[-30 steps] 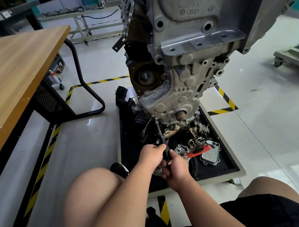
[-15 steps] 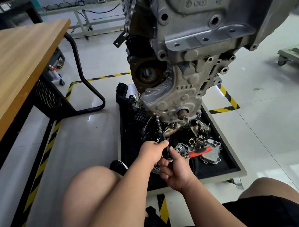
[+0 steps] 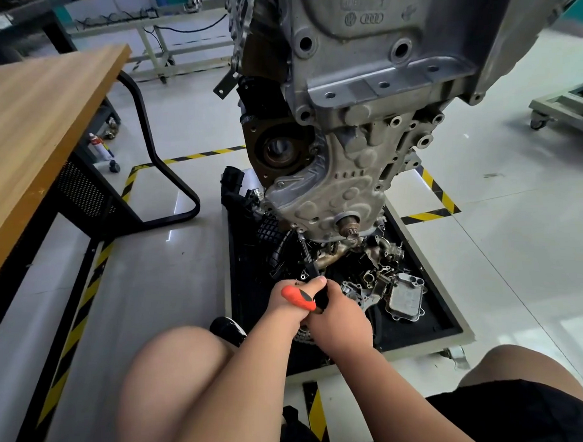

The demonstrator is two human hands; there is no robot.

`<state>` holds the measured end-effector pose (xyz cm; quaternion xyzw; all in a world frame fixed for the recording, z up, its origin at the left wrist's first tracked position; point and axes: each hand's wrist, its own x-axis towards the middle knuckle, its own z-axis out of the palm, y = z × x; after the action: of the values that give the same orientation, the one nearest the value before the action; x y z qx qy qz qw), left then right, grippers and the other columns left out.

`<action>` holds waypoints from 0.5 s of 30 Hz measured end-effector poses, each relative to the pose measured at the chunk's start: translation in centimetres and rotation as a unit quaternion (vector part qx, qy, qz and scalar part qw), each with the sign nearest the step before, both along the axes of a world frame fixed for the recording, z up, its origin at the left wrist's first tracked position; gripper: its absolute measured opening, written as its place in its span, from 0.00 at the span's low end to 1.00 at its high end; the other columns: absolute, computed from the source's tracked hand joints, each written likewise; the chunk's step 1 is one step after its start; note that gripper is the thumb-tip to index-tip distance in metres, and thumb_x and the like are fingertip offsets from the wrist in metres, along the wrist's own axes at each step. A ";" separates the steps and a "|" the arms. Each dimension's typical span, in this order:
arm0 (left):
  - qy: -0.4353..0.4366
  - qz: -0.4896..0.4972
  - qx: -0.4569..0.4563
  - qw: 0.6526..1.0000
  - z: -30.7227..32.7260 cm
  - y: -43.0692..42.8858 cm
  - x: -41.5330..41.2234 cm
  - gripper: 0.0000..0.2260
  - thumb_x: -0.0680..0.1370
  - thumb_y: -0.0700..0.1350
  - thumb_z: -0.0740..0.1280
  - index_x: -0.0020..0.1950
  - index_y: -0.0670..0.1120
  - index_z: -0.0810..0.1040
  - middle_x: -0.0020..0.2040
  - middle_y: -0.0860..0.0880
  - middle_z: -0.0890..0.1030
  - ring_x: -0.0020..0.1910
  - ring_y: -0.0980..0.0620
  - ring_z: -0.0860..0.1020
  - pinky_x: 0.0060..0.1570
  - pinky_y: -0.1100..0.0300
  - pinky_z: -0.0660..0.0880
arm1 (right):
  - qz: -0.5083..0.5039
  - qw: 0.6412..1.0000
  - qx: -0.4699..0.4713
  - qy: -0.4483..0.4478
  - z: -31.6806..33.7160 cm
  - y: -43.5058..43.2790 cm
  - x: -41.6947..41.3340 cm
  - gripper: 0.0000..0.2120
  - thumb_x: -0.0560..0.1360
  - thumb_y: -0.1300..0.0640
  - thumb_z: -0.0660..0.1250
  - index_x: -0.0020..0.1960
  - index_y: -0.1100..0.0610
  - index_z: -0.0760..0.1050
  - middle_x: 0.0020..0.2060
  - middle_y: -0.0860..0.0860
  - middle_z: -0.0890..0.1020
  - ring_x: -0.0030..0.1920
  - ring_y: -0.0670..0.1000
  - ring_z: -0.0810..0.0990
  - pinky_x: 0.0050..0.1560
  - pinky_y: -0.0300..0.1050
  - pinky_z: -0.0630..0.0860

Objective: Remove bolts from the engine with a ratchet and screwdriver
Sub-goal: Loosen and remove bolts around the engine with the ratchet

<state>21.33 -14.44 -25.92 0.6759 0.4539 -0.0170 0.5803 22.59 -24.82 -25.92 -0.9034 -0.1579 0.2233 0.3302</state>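
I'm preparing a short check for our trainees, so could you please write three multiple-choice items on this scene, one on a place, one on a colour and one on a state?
1. Where does the shaft of the ratchet end?
A) at the bottom edge of the silver cover
B) on the wooden table
C) in the tray of loose parts

2. What colour is the handle?
A) blue
B) orange
C) green

3. What are the hands doing?
A) both hang empty
B) one rests on a knee
C) both grip the ratchet

Answers:
1 A: the shaft runs up to a bolt at the cover's lower corner.
2 B: the grip is orange with a black stripe.
3 C: the left hand and right hand are curled round the tool together.
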 end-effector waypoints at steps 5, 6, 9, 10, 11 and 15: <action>-0.017 -0.012 -0.006 1.000 -0.1 0.2 -0.3 0.19 0.73 0.52 0.73 0.27 0.45 0.73 0.20 0.53 0.74 0.22 0.54 0.72 0.27 0.65 0.67 | -0.048 0.991 0.096 0.081 -1.0 0.4 -0.6 0.23 0.71 0.49 0.60 0.66 0.47 0.68 0.41 0.43 0.80 0.38 0.44 0.77 0.32 0.41 0.70; -0.019 -0.010 -0.007 1.000 -0.2 0.3 -0.4 0.20 0.73 0.51 0.73 0.26 0.46 0.71 0.19 0.54 0.73 0.22 0.55 0.72 0.27 0.65 0.67 | -0.054 0.986 0.126 0.097 -1.1 0.5 -0.8 0.21 0.72 0.50 0.60 0.65 0.48 0.69 0.40 0.43 0.81 0.36 0.42 0.78 0.31 0.39 0.71; -0.009 -0.016 -0.010 1.000 -0.2 0.4 -0.7 0.26 0.74 0.52 0.72 0.17 0.49 0.69 0.18 0.56 0.71 0.23 0.55 0.70 0.29 0.63 0.66 | -0.067 0.972 0.190 0.122 -1.4 0.7 -1.0 0.19 0.74 0.52 0.61 0.64 0.52 0.71 0.39 0.45 0.82 0.33 0.38 0.79 0.26 0.31 0.69; -0.002 -0.019 -0.010 1.000 -0.2 0.5 -0.8 0.28 0.75 0.52 0.72 0.16 0.49 0.69 0.18 0.56 0.71 0.24 0.55 0.70 0.31 0.62 0.67 | -0.067 0.968 0.206 0.129 -1.5 0.7 -1.1 0.20 0.73 0.51 0.62 0.64 0.54 0.71 0.40 0.46 0.82 0.33 0.37 0.79 0.26 0.29 0.68; 0.004 -0.019 -0.012 1.000 -0.2 0.5 -0.8 0.29 0.75 0.52 0.71 0.15 0.49 0.69 0.19 0.56 0.72 0.26 0.55 0.71 0.32 0.62 0.68 | -0.068 0.963 0.221 0.136 -1.5 0.8 -1.1 0.21 0.73 0.50 0.62 0.63 0.55 0.72 0.42 0.46 0.82 0.34 0.35 0.78 0.27 0.28 0.68; 0.006 -0.004 -0.042 0.999 0.0 0.5 -0.9 0.21 0.73 0.55 0.72 0.23 0.47 0.74 0.30 0.49 0.79 0.34 0.50 0.77 0.37 0.61 0.72 | -0.079 0.943 0.274 0.173 -1.5 0.7 -1.2 0.19 0.69 0.49 0.66 0.59 0.52 0.74 0.43 0.45 0.83 0.36 0.37 0.80 0.32 0.28 0.71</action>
<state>20.44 -13.95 -25.95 0.6526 0.4540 -0.0422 0.6051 21.36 -24.12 -27.46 -0.7353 -0.0813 0.2976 0.6035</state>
